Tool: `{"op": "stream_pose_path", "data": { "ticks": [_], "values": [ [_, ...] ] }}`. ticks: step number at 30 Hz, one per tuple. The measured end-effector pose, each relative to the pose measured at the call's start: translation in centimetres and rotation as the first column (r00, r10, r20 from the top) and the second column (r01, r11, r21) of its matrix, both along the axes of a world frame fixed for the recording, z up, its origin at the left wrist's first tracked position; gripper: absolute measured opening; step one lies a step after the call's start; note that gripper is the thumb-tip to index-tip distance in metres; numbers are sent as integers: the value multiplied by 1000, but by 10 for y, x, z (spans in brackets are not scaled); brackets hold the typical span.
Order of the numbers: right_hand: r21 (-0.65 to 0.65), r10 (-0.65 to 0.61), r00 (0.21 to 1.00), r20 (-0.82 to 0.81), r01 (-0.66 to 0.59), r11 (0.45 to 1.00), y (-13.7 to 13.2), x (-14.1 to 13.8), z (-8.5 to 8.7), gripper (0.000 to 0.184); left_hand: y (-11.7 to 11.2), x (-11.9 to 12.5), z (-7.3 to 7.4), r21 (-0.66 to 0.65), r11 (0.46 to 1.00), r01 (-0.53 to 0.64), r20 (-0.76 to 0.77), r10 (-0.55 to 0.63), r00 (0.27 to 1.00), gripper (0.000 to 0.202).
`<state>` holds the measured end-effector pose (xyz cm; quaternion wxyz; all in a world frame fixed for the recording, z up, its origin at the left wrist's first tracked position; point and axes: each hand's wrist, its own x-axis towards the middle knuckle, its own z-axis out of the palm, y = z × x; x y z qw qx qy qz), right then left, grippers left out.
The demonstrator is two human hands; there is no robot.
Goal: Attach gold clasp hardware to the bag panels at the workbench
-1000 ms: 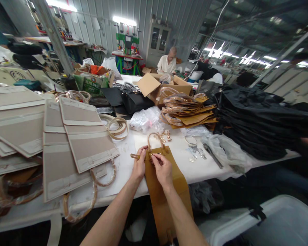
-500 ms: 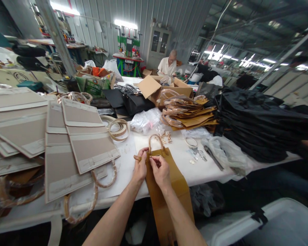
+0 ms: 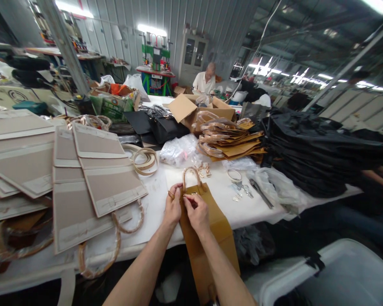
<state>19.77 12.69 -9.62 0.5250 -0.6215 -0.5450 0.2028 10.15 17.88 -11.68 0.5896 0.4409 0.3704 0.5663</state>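
A tan leather bag panel (image 3: 215,231) with a looped handle (image 3: 191,173) lies over the front edge of the white table (image 3: 156,212). My left hand (image 3: 173,207) pinches a narrow tan strap (image 3: 171,195) at the panel's top left corner. My right hand (image 3: 195,211) is closed in a pinch on the panel's top edge, at a small gold fitting (image 3: 191,194). The two hands touch each other. A few loose gold fittings (image 3: 204,168) lie just behind the handle.
Beige bag panels (image 3: 92,178) are stacked at left, tan panels (image 3: 232,142) and black material (image 3: 319,148) at right. Metal tools (image 3: 260,191), plastic bags (image 3: 178,151) and an open carton (image 3: 194,108) lie behind. A person (image 3: 206,80) sits far back. A white bin (image 3: 338,276) stands lower right.
My hands have drawn closer together at the panel's top edge. The strap end that stuck out to the left is now mostly covered by my left hand.
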Motion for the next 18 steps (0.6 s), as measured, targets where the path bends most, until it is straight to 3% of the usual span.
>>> {"op": "stream_pose_path", "data": {
  "ticks": [8,18],
  "values": [
    [1,-12,1000,22,12,1000,1,-2,-1,18,0,-1,2,17,1000,4,-12,-3,1000,38],
    [-49,-35,995,94,40,998,3,-11,5,14,-6,-4,16,36,999,20,-129,-15,992,35]
  ]
}}
